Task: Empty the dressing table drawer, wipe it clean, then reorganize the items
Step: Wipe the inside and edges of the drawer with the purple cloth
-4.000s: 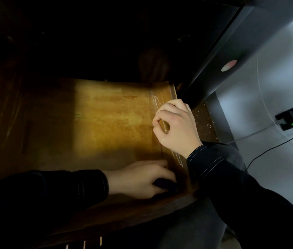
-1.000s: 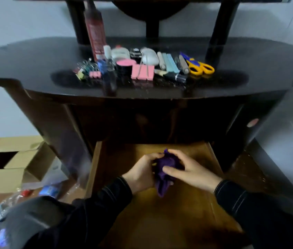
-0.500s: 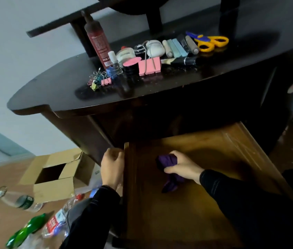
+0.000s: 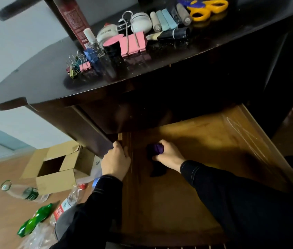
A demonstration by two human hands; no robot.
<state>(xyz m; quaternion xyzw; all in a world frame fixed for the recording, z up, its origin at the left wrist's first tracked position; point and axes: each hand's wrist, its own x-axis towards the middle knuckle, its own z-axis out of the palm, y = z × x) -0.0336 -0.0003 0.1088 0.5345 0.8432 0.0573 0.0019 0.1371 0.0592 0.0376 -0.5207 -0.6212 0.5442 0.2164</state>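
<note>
The wooden drawer (image 4: 205,141) is pulled out under the dark dressing table (image 4: 43,79), and nothing but the cloth lies in it. My right hand (image 4: 169,155) grips a crumpled purple cloth (image 4: 155,150) and holds it against the drawer floor near the back left. My left hand (image 4: 116,161) is curled over the drawer's left side wall. On the tabletop lie the removed items: pink binder clips (image 4: 133,44), small coloured clips (image 4: 79,64), a red bottle (image 4: 73,17), white jars (image 4: 141,22), tubes (image 4: 165,19) and yellow scissors (image 4: 206,9).
An open cardboard box (image 4: 57,168) stands on the floor to the left. Beside it lie clear plastic bottles (image 4: 23,194) and a green bottle (image 4: 34,220). The table's dark cabinet side (image 4: 286,69) rises at the right.
A second ago both hands held the cloth. My left hand then moved to the drawer's left wall, and my right hand keeps the cloth on the drawer floor. The view has tilted.
</note>
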